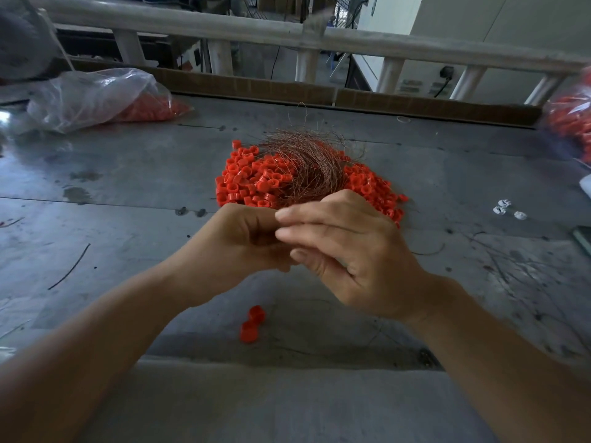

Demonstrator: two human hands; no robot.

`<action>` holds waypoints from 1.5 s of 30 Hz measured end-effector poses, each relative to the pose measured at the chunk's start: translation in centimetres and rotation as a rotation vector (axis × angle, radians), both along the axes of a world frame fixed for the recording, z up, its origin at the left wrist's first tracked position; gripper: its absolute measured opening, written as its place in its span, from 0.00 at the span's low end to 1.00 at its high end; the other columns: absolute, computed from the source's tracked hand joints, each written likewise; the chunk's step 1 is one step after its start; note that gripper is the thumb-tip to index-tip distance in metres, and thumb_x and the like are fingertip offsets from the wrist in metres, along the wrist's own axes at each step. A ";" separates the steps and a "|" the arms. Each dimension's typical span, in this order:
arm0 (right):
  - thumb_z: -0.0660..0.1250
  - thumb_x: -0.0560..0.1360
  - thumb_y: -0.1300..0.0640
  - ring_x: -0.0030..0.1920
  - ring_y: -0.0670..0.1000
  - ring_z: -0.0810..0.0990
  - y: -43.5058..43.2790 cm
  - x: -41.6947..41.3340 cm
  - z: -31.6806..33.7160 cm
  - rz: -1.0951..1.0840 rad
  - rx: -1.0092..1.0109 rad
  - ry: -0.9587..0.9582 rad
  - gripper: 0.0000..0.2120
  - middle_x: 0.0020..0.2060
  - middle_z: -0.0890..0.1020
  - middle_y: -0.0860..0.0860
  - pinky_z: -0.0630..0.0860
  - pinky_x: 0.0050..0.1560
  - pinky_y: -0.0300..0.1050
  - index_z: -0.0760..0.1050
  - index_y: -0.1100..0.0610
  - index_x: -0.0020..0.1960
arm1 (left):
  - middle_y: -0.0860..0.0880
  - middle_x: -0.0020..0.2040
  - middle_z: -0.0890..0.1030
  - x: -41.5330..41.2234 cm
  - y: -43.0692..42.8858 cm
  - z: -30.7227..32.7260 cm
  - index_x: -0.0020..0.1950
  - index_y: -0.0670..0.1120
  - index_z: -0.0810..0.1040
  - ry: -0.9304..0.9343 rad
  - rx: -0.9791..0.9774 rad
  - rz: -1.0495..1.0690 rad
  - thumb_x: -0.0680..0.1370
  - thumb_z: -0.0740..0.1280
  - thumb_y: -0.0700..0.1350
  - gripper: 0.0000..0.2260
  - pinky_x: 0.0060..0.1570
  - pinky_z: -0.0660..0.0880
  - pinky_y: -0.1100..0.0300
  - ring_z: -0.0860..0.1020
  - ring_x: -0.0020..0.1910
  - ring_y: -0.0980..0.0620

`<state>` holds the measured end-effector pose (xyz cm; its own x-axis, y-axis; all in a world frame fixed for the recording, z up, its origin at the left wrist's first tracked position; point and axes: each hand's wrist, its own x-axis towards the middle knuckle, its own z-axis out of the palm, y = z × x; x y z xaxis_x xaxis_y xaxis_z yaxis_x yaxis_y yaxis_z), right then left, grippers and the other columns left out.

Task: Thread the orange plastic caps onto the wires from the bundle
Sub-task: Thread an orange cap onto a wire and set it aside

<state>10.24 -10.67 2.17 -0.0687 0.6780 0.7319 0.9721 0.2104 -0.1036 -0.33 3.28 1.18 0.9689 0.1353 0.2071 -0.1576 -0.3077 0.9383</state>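
Above the grey surface, the left grip curls round the base of the wire bundle, which fans out over the heap of orange caps. The right grip overlaps it, fingers nearly straight; whether it holds anything I cannot tell. Two loose caps lie nearer.

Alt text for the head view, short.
The left hand and right hand meet at the base of a fanned wire bundle over a pile of orange caps on a grey table; what they pinch is hidden. Two loose caps lie nearer, a bag of caps far left.
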 end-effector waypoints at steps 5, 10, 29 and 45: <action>0.60 0.73 0.44 0.54 0.43 0.75 -0.4 -0.3 0.4 -0.033 -0.215 0.322 0.27 0.55 0.78 0.50 0.73 0.57 0.41 0.71 0.63 0.62 | 0.52 0.40 0.84 -0.4 -0.3 0.8 0.44 0.53 0.84 -0.008 -0.136 -0.065 0.64 0.75 0.44 0.11 0.41 0.77 0.67 0.82 0.40 0.55; 0.60 0.74 0.48 0.37 0.29 0.70 -0.5 -0.1 0.8 -0.084 -0.160 0.338 0.21 0.41 0.74 0.45 0.65 0.39 0.22 0.76 0.64 0.56 | 0.49 0.37 0.84 -0.6 -0.2 1.0 0.46 0.48 0.84 -0.024 -0.203 -0.053 0.66 0.73 0.41 0.10 0.39 0.76 0.67 0.80 0.36 0.56; 0.66 0.72 0.62 0.35 0.43 0.74 -1.0 0.3 1.1 -0.229 -0.071 0.453 0.03 0.35 0.77 0.48 0.68 0.38 0.28 0.77 0.60 0.41 | 0.54 0.39 0.84 -0.1 -0.5 0.7 0.40 0.57 0.84 -0.031 -0.201 0.156 0.58 0.71 0.42 0.14 0.38 0.76 0.69 0.82 0.37 0.59; 0.65 0.71 0.60 0.35 0.42 0.73 -0.5 -0.3 0.6 -0.234 -0.125 0.442 0.04 0.34 0.76 0.46 0.70 0.37 0.32 0.77 0.60 0.40 | 0.49 0.38 0.84 -0.2 -0.8 1.0 0.43 0.42 0.79 -0.140 -0.259 0.129 0.61 0.71 0.38 0.12 0.39 0.77 0.67 0.82 0.37 0.55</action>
<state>9.95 -11.22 2.80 0.3926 0.7225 0.5691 0.8494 -0.0476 -0.5256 -0.51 2.50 2.14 0.9048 0.3207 0.2803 -0.2663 -0.0877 0.9599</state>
